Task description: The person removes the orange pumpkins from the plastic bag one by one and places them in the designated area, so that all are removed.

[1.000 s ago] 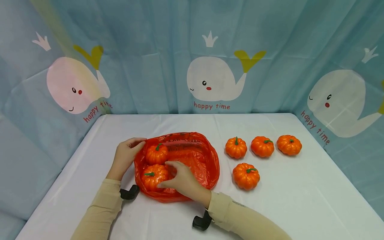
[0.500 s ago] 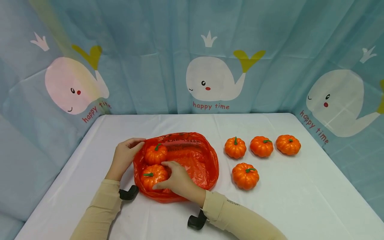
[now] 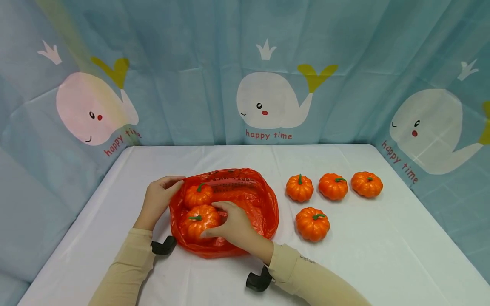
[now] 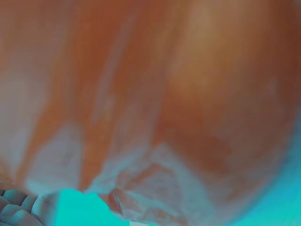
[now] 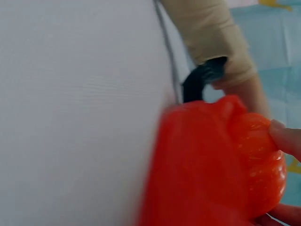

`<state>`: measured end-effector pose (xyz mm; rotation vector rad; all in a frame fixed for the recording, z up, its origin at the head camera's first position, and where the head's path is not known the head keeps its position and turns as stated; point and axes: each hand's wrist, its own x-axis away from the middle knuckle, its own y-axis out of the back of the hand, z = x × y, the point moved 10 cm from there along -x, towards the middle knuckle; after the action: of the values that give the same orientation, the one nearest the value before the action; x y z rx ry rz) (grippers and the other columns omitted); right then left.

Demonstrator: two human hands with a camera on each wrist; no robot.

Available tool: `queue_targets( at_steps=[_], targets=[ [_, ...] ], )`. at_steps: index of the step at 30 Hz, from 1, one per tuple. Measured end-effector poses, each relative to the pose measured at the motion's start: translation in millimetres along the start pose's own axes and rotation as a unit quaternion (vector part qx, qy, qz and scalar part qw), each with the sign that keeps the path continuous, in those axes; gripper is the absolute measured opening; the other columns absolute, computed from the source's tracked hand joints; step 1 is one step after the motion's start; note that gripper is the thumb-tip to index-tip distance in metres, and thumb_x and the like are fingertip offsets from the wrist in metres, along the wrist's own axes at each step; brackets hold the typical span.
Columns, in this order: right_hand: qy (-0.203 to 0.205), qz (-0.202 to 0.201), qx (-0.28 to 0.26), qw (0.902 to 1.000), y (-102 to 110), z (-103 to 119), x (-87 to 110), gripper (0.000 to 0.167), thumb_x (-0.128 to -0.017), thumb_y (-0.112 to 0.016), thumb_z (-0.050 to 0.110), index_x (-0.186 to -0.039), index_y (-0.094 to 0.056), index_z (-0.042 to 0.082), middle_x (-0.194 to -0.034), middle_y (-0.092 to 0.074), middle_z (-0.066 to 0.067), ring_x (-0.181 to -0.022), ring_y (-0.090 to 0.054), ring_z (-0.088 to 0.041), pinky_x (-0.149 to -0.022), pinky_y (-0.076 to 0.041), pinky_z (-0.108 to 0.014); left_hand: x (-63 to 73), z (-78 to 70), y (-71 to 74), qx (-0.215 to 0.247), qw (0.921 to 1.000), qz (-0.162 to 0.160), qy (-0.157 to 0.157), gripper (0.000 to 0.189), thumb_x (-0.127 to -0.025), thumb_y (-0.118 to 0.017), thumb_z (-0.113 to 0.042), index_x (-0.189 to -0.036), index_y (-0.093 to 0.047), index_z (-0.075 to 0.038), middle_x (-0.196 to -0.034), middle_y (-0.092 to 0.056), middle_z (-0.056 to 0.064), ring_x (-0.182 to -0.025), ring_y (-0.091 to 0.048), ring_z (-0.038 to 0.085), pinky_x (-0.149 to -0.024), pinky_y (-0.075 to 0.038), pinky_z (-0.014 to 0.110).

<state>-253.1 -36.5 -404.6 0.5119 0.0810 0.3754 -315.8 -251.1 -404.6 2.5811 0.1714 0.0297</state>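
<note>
A red plastic bag lies spread on the white table with its mouth open upward. Inside, at its left end, are two small orange pumpkins: a far pumpkin and a near pumpkin, both with green stems. My left hand pinches the bag's upper left rim. My right hand reaches over the bag and grips the near pumpkin from its right side. In the right wrist view, the thumb presses the pumpkin, partly behind the red bag. Blurred bag plastic fills most of the left wrist view.
To the bag's right, several more pumpkins sit on the table: a row of three at the back, including the middle pumpkin, and one nearer pumpkin. A blue whale-print curtain stands behind the table. Black wrist mounts hang below the sleeves.
The near pumpkin and my right hand first shift slightly left, then a little right and away from me; the stem turns slightly. The left hand stays on the rim.
</note>
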Motion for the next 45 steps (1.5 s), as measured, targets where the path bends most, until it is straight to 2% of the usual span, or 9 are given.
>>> queue_targets(
  at_steps=[7, 12, 16, 20, 29, 35, 39, 42, 45],
  targets=[
    [-0.008, 0.006, -0.056, 0.9984, 36, 4, 14.1, 0.077, -0.073, -0.089, 0.033, -0.139, -0.057, 0.011, -0.141, -0.057, -0.003, -0.129, -0.054, -0.024, -0.101, -0.052, -0.042, 1.0, -0.9, -0.6, 0.004, 1.0, 0.004, 0.003, 0.046, -0.1, -0.054, -0.044, -0.128, -0.066, -0.01, -0.132, -0.065, 0.014, -0.122, -0.056, 0.026, -0.088, -0.046, 0.013],
    [-0.015, -0.018, -0.09, 0.9957, 65, 1, 22.4, 0.074, -0.072, -0.09, 0.028, -0.137, -0.058, 0.014, -0.142, -0.056, -0.002, -0.128, -0.058, -0.026, -0.101, -0.052, -0.041, 1.6, -3.4, 1.0, 0.007, 1.0, 0.001, -0.003, 0.046, -0.1, -0.055, -0.045, -0.128, -0.066, -0.01, -0.131, -0.065, 0.015, -0.122, -0.056, 0.026, -0.084, -0.044, 0.01],
    [-0.033, -0.047, -0.092, 0.9941, 87, -3, 29.3, 0.073, -0.07, -0.091, 0.026, -0.136, -0.06, 0.018, -0.142, -0.056, 0.001, -0.126, -0.059, -0.026, -0.1, -0.053, -0.041, 1.4, -4.2, 2.8, 0.005, 1.0, -0.003, -0.007, 0.046, -0.1, -0.055, -0.044, -0.127, -0.067, -0.009, -0.13, -0.066, 0.015, -0.121, -0.057, 0.026, -0.084, -0.044, 0.009],
    [-0.04, -0.052, -0.101, 0.9927, 101, -6, 35.1, 0.074, -0.07, -0.091, 0.025, -0.137, -0.06, 0.019, -0.145, -0.053, 0.0, -0.129, -0.057, -0.027, -0.101, -0.052, -0.041, 0.8, -2.5, 3.7, 0.003, 1.0, -0.004, -0.006, 0.045, -0.1, -0.055, -0.043, -0.127, -0.067, -0.009, -0.13, -0.066, 0.014, -0.121, -0.057, 0.026, -0.085, -0.045, 0.011],
    [-0.023, -0.078, -0.111, 0.9905, 139, -13, 53.0, 0.072, -0.074, -0.089, 0.025, -0.138, -0.057, 0.014, -0.145, -0.054, -0.005, -0.137, -0.051, -0.026, -0.104, -0.049, -0.038, -1.1, -0.9, 1.9, 0.009, 0.9999, 0.0, -0.006, 0.046, -0.1, -0.054, -0.044, -0.128, -0.066, -0.009, -0.131, -0.066, 0.013, -0.122, -0.056, 0.026, -0.083, -0.045, 0.009],
    [-0.056, -0.1, -0.08, 0.9902, 167, -28, 70.3, 0.074, -0.076, -0.087, 0.031, -0.141, -0.054, 0.014, -0.148, -0.051, -0.009, -0.131, -0.057, -0.031, -0.101, -0.051, -0.036, -0.9, -0.3, 0.8, 0.009, 0.9999, -0.001, -0.005, 0.045, -0.1, -0.055, -0.044, -0.127, -0.067, -0.009, -0.13, -0.066, 0.013, -0.121, -0.057, 0.024, -0.083, -0.045, 0.01],
    [-0.072, -0.122, -0.068, 0.9877, 186, -36, 79.7, 0.076, -0.078, -0.085, 0.032, -0.143, -0.052, 0.012, -0.153, -0.045, -0.01, -0.135, -0.052, -0.033, -0.101, -0.05, -0.037, -0.2, -0.3, 1.2, 0.011, 0.9999, -0.002, -0.006, 0.045, -0.1, -0.055, -0.044, -0.127, -0.067, -0.009, -0.13, -0.066, 0.013, -0.121, -0.056, 0.024, -0.082, -0.045, 0.008],
    [-0.086, -0.144, -0.065, 0.9837, 202, -44, 88.5, 0.077, -0.08, -0.084, 0.032, -0.145, -0.05, 0.009, -0.154, -0.044, -0.01, -0.139, -0.048, -0.03, -0.1, -0.048, -0.032, 0.2, -0.2, 1.5, 0.01, 0.9999, -0.003, -0.007, 0.045, -0.1, -0.055, -0.043, -0.127, -0.067, -0.009, -0.13, -0.066, 0.014, -0.121, -0.057, 0.025, -0.084, -0.045, 0.01],
    [-0.099, -0.168, -0.052, 0.9795, 218, -52, 98.7, 0.078, -0.081, -0.082, 0.034, -0.146, -0.048, 0.008, -0.152, -0.046, -0.01, -0.139, -0.047, -0.028, -0.098, -0.048, -0.022, 0.2, 0.1, 1.0, 0.009, 0.9999, -0.004, -0.004, 0.045, -0.1, -0.055, -0.043, -0.127, -0.067, -0.009, -0.13, -0.066, 0.013, -0.12, -0.057, 0.024, -0.086, -0.046, 0.013]
  ],
)
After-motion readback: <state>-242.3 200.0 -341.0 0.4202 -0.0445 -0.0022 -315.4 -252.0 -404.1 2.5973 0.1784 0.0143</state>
